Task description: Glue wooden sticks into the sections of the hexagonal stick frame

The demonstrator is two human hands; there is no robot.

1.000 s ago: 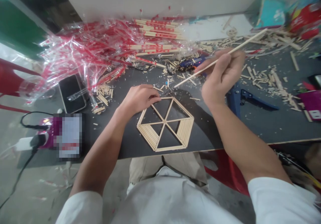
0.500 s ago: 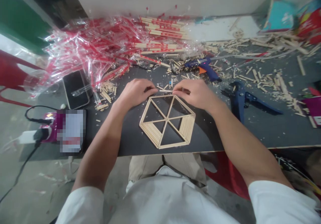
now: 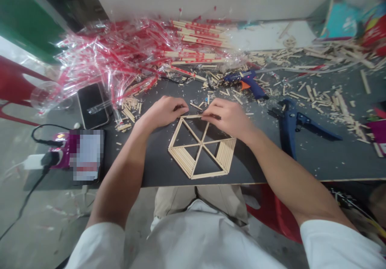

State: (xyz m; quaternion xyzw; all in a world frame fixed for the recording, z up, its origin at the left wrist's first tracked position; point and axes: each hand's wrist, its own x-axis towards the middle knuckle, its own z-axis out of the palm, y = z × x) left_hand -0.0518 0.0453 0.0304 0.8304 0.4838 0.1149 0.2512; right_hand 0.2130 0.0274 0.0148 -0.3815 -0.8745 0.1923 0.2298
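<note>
On the dark tabletop lies a flat hexagon frame [image 3: 201, 143] of pale wooden sticks, with spokes meeting at its centre. Rows of sticks fill parts of its lower left and lower right sections. My left hand [image 3: 167, 111] is at the upper left corner, thumb and fingers pinched together; whatever is between them is hidden. My right hand [image 3: 227, 116] has its fingers closed at the top edge, against the end of a wooden stick [image 3: 190, 116] lying along that side. A short loose stick [image 3: 196, 106] rests just beyond the fingertips.
Behind the hands are a blue glue gun [image 3: 245, 82], wrapped stick bundles [image 3: 205, 40] and a heap of red-and-clear wrappers [image 3: 114, 52]. A blue hand cutter [image 3: 289, 124] lies right among stick offcuts. Two phones [image 3: 92, 106] and a purple power strip [image 3: 62, 148] are left.
My right hand has moved left and slightly toward me, onto the hexagon's top edge. The short stick between the hands now looks tilted. My left hand has barely moved.
</note>
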